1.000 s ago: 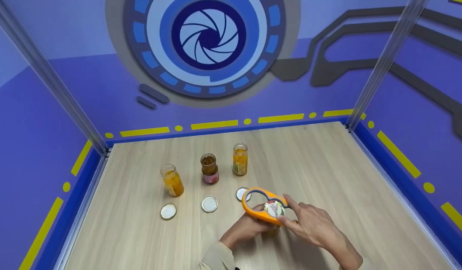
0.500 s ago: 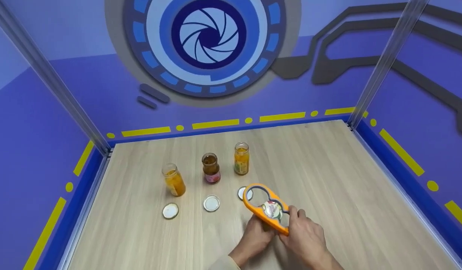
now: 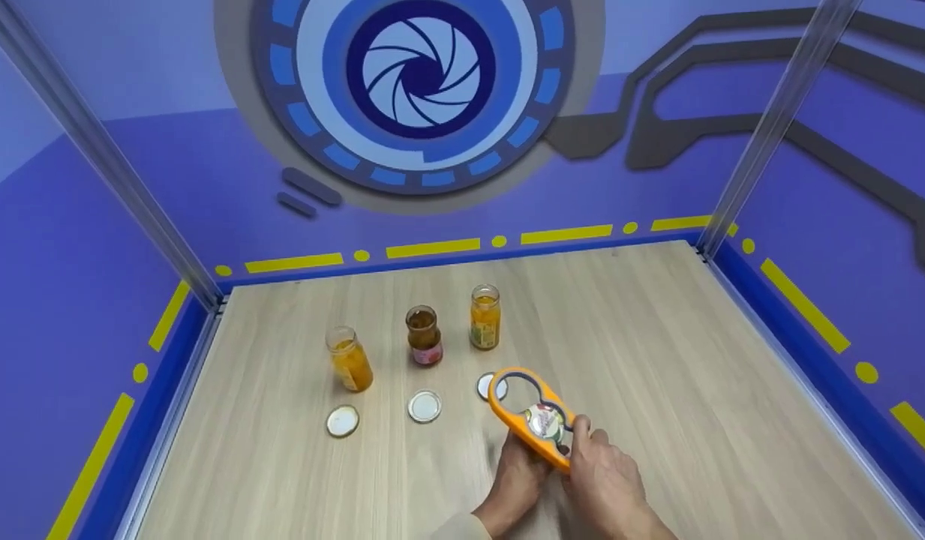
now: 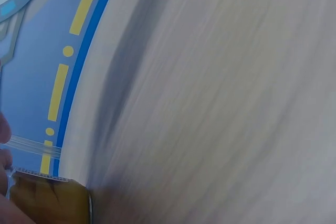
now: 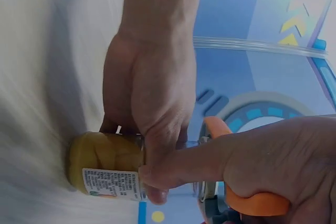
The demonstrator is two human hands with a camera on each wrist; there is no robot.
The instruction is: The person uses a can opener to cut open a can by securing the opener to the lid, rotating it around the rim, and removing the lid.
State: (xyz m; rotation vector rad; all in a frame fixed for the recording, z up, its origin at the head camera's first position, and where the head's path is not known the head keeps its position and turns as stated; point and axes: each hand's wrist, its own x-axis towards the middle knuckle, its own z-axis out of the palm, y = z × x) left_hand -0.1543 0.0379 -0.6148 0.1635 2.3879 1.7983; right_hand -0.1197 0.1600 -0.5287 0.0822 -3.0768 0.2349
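My left hand (image 3: 521, 472) grips a glass jar of yellow-orange fruit (image 5: 105, 163) around its upper part. Its printed label faces the right wrist camera. An orange jar opener (image 3: 526, 436) with grey-lined round openings sits over the jar's patterned lid (image 3: 543, 421). At the opener's near end, my right hand (image 3: 608, 472) holds the handle, its thumb (image 5: 184, 169) stretched along the jar's neck over the left thumb. From the head view both hands hide most of the jar body. The left wrist view catches only the jar's lower part (image 4: 50, 198).
Three lidless jars stand farther back: an orange one (image 3: 351, 366) at left, a dark brown one (image 3: 424, 341) in the middle, an orange one (image 3: 485, 322) at right. Lids (image 3: 343, 421), (image 3: 424, 406) lie before them, a third lid (image 3: 486, 387) partly behind the opener. Purple-blue walls enclose the wooden table (image 3: 657, 337).
The opener has turned clockwise on the jar, its handle end swinging toward the body. My right hand has gone from spread fingers at its edge to a firm grip. Open jars have stayed put.
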